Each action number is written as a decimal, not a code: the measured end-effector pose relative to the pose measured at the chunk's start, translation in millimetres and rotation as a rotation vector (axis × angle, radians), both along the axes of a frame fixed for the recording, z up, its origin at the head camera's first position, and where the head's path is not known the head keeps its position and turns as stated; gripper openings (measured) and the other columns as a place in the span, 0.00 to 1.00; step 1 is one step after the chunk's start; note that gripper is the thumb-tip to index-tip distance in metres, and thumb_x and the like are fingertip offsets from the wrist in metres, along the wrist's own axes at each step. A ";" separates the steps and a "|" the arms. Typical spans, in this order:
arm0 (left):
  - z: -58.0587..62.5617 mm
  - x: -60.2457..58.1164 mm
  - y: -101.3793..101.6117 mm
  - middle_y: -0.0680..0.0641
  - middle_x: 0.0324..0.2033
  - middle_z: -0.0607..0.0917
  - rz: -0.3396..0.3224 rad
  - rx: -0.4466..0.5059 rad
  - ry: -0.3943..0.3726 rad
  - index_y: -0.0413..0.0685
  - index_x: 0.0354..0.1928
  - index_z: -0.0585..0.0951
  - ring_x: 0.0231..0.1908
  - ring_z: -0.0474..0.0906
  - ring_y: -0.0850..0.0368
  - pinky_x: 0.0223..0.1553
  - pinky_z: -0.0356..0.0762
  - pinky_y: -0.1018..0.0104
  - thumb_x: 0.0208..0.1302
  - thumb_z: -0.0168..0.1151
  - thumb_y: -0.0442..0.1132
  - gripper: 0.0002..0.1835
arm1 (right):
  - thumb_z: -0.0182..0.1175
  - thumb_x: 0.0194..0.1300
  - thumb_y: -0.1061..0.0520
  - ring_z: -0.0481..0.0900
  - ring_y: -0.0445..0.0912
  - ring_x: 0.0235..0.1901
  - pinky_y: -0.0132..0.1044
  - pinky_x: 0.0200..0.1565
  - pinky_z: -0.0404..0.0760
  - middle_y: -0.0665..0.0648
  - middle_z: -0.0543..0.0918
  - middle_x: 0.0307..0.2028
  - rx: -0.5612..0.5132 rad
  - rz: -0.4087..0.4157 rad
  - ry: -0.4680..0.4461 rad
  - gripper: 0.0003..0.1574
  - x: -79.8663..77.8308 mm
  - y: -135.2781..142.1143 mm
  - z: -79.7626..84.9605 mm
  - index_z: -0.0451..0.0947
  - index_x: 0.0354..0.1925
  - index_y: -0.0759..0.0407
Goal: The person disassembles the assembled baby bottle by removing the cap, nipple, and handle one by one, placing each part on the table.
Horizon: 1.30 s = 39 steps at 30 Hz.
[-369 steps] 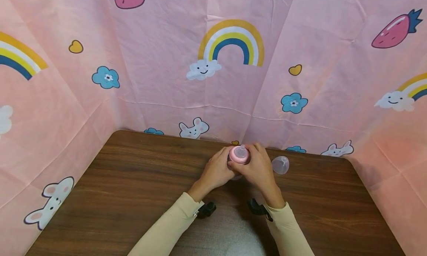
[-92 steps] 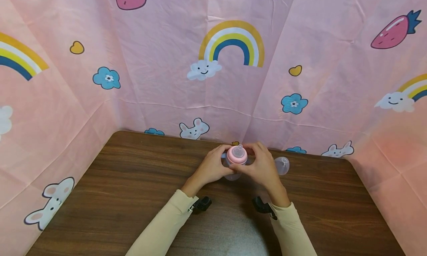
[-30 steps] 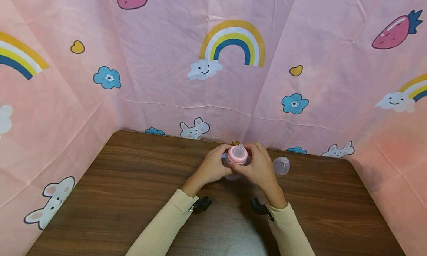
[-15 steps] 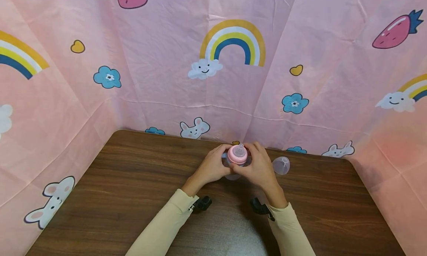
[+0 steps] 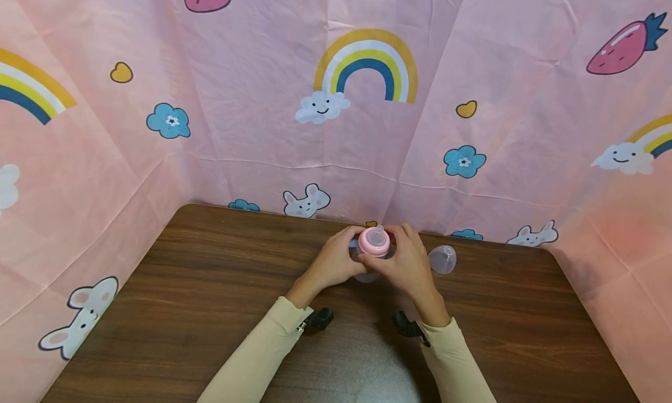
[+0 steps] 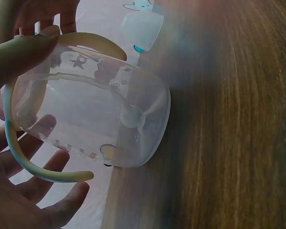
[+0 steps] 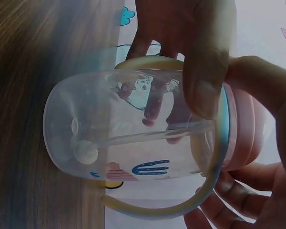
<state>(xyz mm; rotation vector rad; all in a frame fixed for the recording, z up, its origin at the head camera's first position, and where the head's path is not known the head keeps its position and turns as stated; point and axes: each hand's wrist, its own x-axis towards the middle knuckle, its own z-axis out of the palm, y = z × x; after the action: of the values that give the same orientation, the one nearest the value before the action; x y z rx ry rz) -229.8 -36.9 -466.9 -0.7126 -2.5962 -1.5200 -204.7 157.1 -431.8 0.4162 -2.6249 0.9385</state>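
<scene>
A clear baby bottle (image 7: 167, 145) stands upright near the back of the table, with a pink collar (image 5: 373, 250) and a translucent teat (image 5: 377, 236) on top. Inside it runs a straw with a round weight (image 7: 86, 152), and a yellow-blue handle ring (image 6: 47, 174) circles its neck. My left hand (image 5: 333, 264) holds the bottle around the neck and handle ring, thumb near the top of the body. My right hand (image 5: 409, 260) grips the pink collar, thumb on the near side. Both hands hide much of the body in the head view.
A translucent dome cap (image 5: 443, 260) rests on the brown wooden table (image 5: 210, 309) just right of my right hand. Behind the table's back edge hangs pink printed cloth (image 5: 252, 111), which also covers both sides.
Compared with the oldest frame, the bottle sits slightly further left, and my left hand is less tightly wrapped, showing the handle. Over the last second both hands stay nearly in place.
</scene>
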 end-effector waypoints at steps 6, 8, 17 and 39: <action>1.2 0.1 -0.1 0.41 0.67 0.83 -0.006 0.002 0.013 0.40 0.72 0.77 0.68 0.79 0.42 0.73 0.73 0.44 0.60 0.85 0.41 0.40 | 0.85 0.50 0.40 0.78 0.57 0.48 0.55 0.50 0.80 0.60 0.81 0.49 -0.003 0.011 0.004 0.46 -0.4 0.5 0.3 0.84 0.59 0.66; 1.9 0.5 -0.3 0.41 0.66 0.83 -0.006 0.002 0.020 0.40 0.71 0.78 0.67 0.79 0.42 0.72 0.74 0.43 0.60 0.85 0.41 0.39 | 0.85 0.50 0.41 0.78 0.57 0.48 0.54 0.50 0.80 0.60 0.81 0.48 -0.004 0.015 0.006 0.46 -0.4 0.9 0.3 0.84 0.59 0.66; 1.8 0.7 -1.0 0.40 0.66 0.83 -0.009 0.004 0.021 0.40 0.71 0.78 0.67 0.79 0.41 0.72 0.74 0.41 0.60 0.84 0.40 0.39 | 0.83 0.53 0.43 0.78 0.56 0.47 0.53 0.48 0.80 0.59 0.80 0.46 -0.012 0.054 0.018 0.43 -1.8 2.5 0.6 0.84 0.60 0.66; 1.2 1.0 -1.0 0.42 0.66 0.83 0.004 0.000 -0.006 0.42 0.72 0.78 0.67 0.79 0.42 0.72 0.74 0.41 0.60 0.85 0.42 0.40 | 0.86 0.52 0.42 0.79 0.57 0.50 0.53 0.53 0.80 0.60 0.83 0.48 -0.012 0.042 -0.055 0.43 -2.9 7.8 3.2 0.83 0.57 0.66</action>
<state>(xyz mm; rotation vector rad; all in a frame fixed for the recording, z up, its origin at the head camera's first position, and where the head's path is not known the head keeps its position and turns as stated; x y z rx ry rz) -228.8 -37.9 -465.7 -0.7027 -2.6008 -1.5232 -207.7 164.8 -428.6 0.4501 -2.6675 0.9924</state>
